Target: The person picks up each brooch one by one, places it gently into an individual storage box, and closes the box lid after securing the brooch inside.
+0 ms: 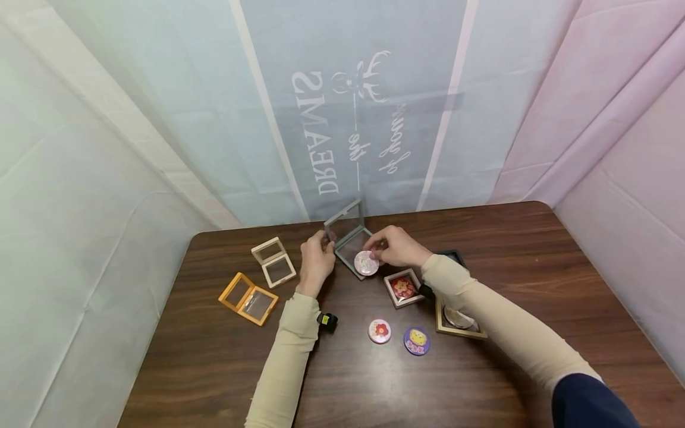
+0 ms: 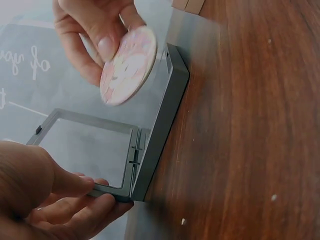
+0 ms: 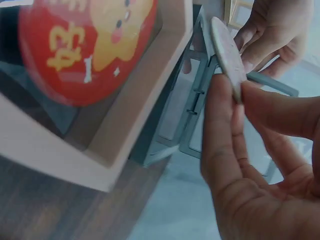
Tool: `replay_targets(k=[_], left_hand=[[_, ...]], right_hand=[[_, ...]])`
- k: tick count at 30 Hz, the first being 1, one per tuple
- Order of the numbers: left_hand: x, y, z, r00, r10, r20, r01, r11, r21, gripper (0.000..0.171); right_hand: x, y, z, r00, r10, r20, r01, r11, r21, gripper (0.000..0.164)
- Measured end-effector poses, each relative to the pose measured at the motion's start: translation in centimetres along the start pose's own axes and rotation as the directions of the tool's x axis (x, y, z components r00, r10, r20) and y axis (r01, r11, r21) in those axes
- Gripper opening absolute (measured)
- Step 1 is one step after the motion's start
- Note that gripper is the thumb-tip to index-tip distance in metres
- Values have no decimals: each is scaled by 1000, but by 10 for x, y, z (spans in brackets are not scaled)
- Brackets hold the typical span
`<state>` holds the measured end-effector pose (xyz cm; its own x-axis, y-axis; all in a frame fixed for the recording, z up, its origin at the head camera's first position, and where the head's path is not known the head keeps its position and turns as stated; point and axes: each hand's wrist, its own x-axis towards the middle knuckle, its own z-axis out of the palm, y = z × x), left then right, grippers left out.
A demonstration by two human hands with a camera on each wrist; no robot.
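Observation:
A grey hinged display case with clear film panels (image 2: pixel 162 125) stands unfolded at the back of the table. My left hand (image 1: pixel 316 263) pinches the edge of its raised panel between thumb and fingers. Over the lower half, my right hand (image 1: pixel 398 246) holds a round pink badge (image 1: pixel 366 263) by its rim. In the left wrist view the badge is tilted and apart from the case. The right wrist view shows it edge-on between thumb and fingertips.
A pale framed case (image 1: pixel 397 301) with a red badge lies near my right wrist. A gold-framed case (image 1: pixel 461 333) is partly under my right forearm. Two loose badges, flower (image 1: pixel 379 331) and purple (image 1: pixel 417 341), lie in front. Cream (image 1: pixel 279 271) and orange (image 1: pixel 258 305) cases lie unfolded at left.

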<state>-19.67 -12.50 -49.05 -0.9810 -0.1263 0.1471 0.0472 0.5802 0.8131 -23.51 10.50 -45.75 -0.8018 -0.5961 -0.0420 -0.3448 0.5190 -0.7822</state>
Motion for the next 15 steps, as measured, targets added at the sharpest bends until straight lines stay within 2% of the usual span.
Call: replay_targets(k=[5, 15], left_hand=[[1, 0, 1, 1000, 11, 4, -10, 1000, -22, 19], [2, -2, 3, 1000, 12, -4, -12, 1000, -6, 20]], right_hand=[[12, 6, -3, 1000, 2, 10, -3, 998, 59, 17], [32, 17, -2, 992, 122, 17, -123, 985, 121, 19]])
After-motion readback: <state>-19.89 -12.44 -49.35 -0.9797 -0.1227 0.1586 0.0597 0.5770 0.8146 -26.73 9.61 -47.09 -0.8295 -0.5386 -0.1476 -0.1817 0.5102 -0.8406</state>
